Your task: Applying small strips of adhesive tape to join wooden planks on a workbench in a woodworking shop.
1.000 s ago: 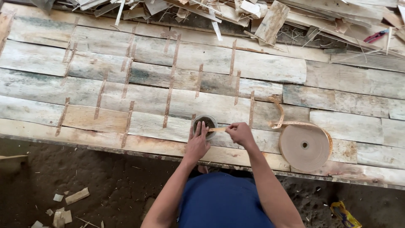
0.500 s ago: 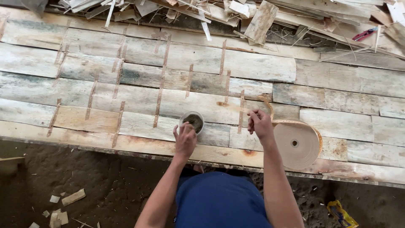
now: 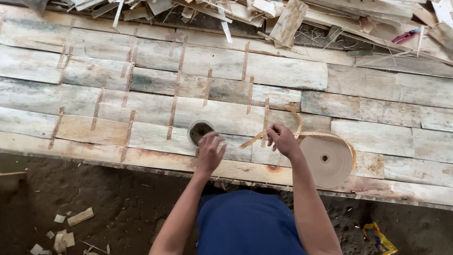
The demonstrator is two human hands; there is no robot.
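Note:
My right hand (image 3: 282, 140) pinches a strip of brown paper tape (image 3: 255, 138) that runs off a large tape roll (image 3: 326, 159) lying flat on the veneer to the right. My left hand (image 3: 209, 152) hovers with fingers spread just below a small round cup (image 3: 200, 131) with dark contents, and holds nothing. Both hands are over a wide sheet of pale wood veneer pieces (image 3: 141, 108), joined with several short brown tape strips (image 3: 175, 97).
Scrap veneer and splinters (image 3: 283, 19) are piled along the far edge, with a red-handled tool (image 3: 406, 35) at the top right. The bench's near edge (image 3: 118, 158) drops to a dirt floor with wood chips (image 3: 71, 226) and a yellow wrapper (image 3: 377, 238).
My right hand moved right from the cup toward the roll and now holds the tape strip. My left hand slid slightly down below the cup.

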